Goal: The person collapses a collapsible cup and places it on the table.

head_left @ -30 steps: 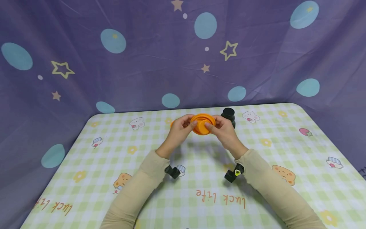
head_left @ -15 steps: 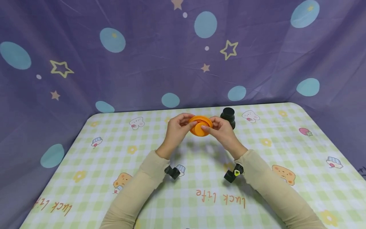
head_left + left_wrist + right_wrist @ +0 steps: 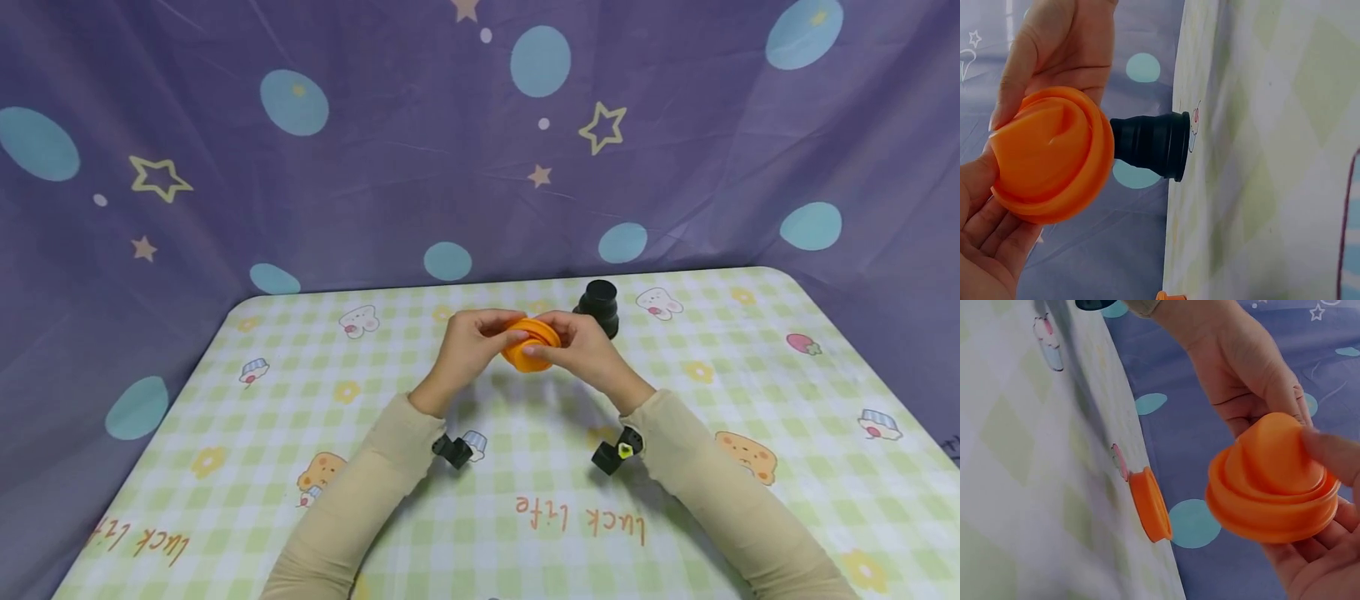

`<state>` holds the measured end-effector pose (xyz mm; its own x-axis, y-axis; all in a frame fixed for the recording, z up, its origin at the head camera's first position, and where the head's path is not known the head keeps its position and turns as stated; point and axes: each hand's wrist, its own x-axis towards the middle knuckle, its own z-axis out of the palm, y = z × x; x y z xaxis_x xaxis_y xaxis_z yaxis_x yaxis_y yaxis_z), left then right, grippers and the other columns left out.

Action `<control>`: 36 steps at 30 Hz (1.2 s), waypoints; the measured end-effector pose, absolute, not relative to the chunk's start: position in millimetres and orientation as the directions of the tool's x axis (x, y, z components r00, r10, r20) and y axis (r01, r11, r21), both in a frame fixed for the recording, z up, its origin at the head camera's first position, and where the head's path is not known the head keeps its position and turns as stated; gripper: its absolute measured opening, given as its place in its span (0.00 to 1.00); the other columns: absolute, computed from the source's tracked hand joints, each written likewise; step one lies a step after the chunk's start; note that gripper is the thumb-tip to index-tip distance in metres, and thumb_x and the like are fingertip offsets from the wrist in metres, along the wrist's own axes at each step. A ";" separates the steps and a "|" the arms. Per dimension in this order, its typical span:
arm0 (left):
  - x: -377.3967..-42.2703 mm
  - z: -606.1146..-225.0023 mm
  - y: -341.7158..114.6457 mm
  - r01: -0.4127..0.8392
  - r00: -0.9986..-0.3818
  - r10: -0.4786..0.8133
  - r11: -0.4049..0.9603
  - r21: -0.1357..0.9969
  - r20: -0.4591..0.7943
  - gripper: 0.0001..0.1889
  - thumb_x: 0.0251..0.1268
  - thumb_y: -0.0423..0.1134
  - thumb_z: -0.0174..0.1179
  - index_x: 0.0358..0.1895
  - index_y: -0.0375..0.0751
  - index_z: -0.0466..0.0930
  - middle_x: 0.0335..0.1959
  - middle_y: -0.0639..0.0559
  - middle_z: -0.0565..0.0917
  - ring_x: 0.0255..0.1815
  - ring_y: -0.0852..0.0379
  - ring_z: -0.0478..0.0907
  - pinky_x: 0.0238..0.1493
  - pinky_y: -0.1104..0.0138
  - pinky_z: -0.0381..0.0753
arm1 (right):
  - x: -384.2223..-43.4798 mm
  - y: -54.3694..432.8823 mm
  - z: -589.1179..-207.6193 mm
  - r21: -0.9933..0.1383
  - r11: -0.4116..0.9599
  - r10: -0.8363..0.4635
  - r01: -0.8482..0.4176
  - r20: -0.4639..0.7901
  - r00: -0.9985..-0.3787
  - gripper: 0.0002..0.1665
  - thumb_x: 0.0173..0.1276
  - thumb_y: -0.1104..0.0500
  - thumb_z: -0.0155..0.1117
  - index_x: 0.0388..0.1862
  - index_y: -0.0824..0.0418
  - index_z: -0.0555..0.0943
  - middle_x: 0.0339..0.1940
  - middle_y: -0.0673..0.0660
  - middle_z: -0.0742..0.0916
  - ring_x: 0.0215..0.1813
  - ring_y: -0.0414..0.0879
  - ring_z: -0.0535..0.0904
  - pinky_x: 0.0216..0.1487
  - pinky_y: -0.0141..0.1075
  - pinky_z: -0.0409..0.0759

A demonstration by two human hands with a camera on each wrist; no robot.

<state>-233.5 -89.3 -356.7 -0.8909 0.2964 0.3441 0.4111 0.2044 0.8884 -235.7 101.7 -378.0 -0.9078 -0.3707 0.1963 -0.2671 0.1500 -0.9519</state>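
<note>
Fabric [image 3: 420,142] in purple, printed with stars and blue ovals, hangs behind a green-checked worktop [image 3: 555,567]. Two pale sleeves [image 3: 360,492] stretch out above the checks. The left hand [image 3: 467,350] and right hand [image 3: 592,354] come together, fingers curled and thumbs pressed in, both pinching one stepped orange piece [image 3: 1047,162], creased in its middle and raised clear of the surface. Just past the right hand, a black ribbed piece [image 3: 600,302] stands wide end down. Beyond the hands, a shallow orange ring [image 3: 1149,505] rests on the worktop.
</note>
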 end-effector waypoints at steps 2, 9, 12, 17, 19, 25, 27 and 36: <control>-238.5 -364.2 -90.0 0.413 -0.889 0.300 0.197 0.889 0.347 0.14 0.57 0.33 0.66 0.46 0.31 0.84 0.41 0.41 0.86 0.38 0.54 0.84 0.39 0.67 0.83 | -235.0 101.7 -376.6 -0.946 0.169 -0.358 -0.276 0.202 -0.912 0.18 0.58 0.59 0.72 0.45 0.66 0.82 0.38 0.59 0.87 0.34 0.47 0.83 0.36 0.35 0.82; -244.2 -375.0 -93.4 0.416 -0.878 0.315 0.128 0.900 0.361 0.17 0.60 0.38 0.64 0.50 0.33 0.82 0.44 0.43 0.85 0.41 0.54 0.83 0.42 0.65 0.83 | -232.9 102.5 -375.4 -0.957 0.144 -0.309 -0.252 0.199 -0.930 0.19 0.57 0.58 0.72 0.44 0.68 0.83 0.36 0.60 0.88 0.33 0.45 0.84 0.36 0.36 0.83; -244.3 -376.4 -95.1 0.408 -0.874 0.326 0.089 0.909 0.360 0.18 0.62 0.38 0.62 0.54 0.34 0.80 0.47 0.42 0.84 0.44 0.53 0.82 0.46 0.64 0.82 | -233.1 103.2 -374.0 -0.971 0.084 -0.284 -0.225 0.193 -0.939 0.20 0.59 0.59 0.71 0.46 0.70 0.82 0.36 0.56 0.88 0.35 0.44 0.84 0.39 0.34 0.83; -245.5 -375.5 -95.7 0.380 -0.879 0.334 0.059 0.923 0.340 0.19 0.64 0.34 0.60 0.58 0.34 0.77 0.49 0.39 0.82 0.46 0.53 0.81 0.49 0.65 0.80 | -234.1 103.0 -370.4 -0.980 -0.089 -0.255 -0.176 0.193 -0.947 0.22 0.61 0.63 0.67 0.51 0.77 0.77 0.33 0.47 0.88 0.34 0.41 0.84 0.38 0.31 0.82; -245.8 -374.4 -95.0 0.353 -0.892 0.321 0.060 0.934 0.317 0.19 0.63 0.32 0.60 0.57 0.33 0.76 0.49 0.38 0.82 0.45 0.55 0.81 0.48 0.67 0.80 | -233.7 102.4 -370.4 -0.974 -0.155 -0.256 -0.164 0.200 -0.946 0.22 0.62 0.66 0.66 0.51 0.79 0.75 0.33 0.47 0.88 0.34 0.41 0.84 0.38 0.31 0.82; -243.7 -369.6 -91.7 0.308 -0.924 0.262 0.073 0.949 0.280 0.18 0.61 0.29 0.61 0.55 0.29 0.77 0.46 0.34 0.82 0.39 0.59 0.79 0.45 0.71 0.80 | -231.9 99.8 -370.7 -0.961 -0.214 -0.254 -0.178 0.231 -0.939 0.21 0.64 0.67 0.63 0.51 0.81 0.74 0.33 0.49 0.89 0.35 0.42 0.85 0.38 0.33 0.83; -243.4 -368.8 -90.5 0.319 -0.925 0.246 0.086 0.944 0.290 0.17 0.61 0.31 0.62 0.53 0.30 0.79 0.44 0.35 0.83 0.38 0.60 0.79 0.43 0.71 0.79 | -231.6 99.6 -370.4 -0.958 -0.217 -0.250 -0.189 0.242 -0.938 0.21 0.64 0.67 0.63 0.51 0.81 0.74 0.33 0.49 0.89 0.35 0.42 0.85 0.38 0.33 0.83; -245.0 -372.1 -89.4 0.383 -0.911 0.227 0.164 0.909 0.343 0.16 0.60 0.37 0.65 0.48 0.32 0.82 0.38 0.41 0.85 0.35 0.56 0.79 0.38 0.70 0.80 | -231.6 98.8 -373.8 -0.959 -0.236 -0.242 -0.155 0.213 -0.947 0.21 0.64 0.69 0.62 0.52 0.82 0.73 0.33 0.50 0.89 0.36 0.42 0.85 0.40 0.35 0.83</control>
